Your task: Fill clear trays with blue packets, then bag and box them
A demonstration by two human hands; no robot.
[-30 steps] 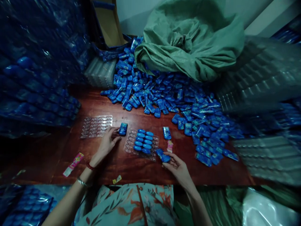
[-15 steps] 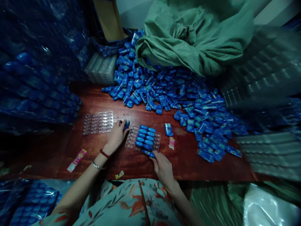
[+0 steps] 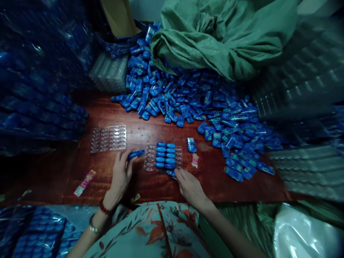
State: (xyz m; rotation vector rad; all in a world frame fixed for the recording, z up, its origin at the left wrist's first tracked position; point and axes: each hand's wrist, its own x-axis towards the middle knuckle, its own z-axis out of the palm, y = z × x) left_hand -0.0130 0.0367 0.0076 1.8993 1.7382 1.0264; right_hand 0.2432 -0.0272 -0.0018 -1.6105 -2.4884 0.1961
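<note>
My left hand (image 3: 120, 175) pinches a blue wrapped packet (image 3: 136, 154) above the table, a little left of a clear plastic tray (image 3: 149, 157). That tray has two middle columns of blue oval pieces (image 3: 170, 155), while its outer hollows hold nothing. At the tray's near right corner, my right hand (image 3: 190, 186) is closed on another blue wrapped packet (image 3: 170, 173), partly covered by the fingers. A second clear tray (image 3: 109, 139) with bare hollows lies to the left. One single blue packet (image 3: 191, 144) lies to the right of the filled tray.
A large heap of blue packets (image 3: 172, 93) spreads across the back and right of the table (image 3: 150, 186), under a green cloth (image 3: 220, 39). Stacked clear trays (image 3: 109, 71) stand back left, more (image 3: 309, 172) at right. Pink scraps (image 3: 85, 182) lie on the wood.
My left hand has drawn back toward me and left, its packet now turned lengthwise toward the tray. My right hand stays at the tray's near corner. The view has shifted slightly.
</note>
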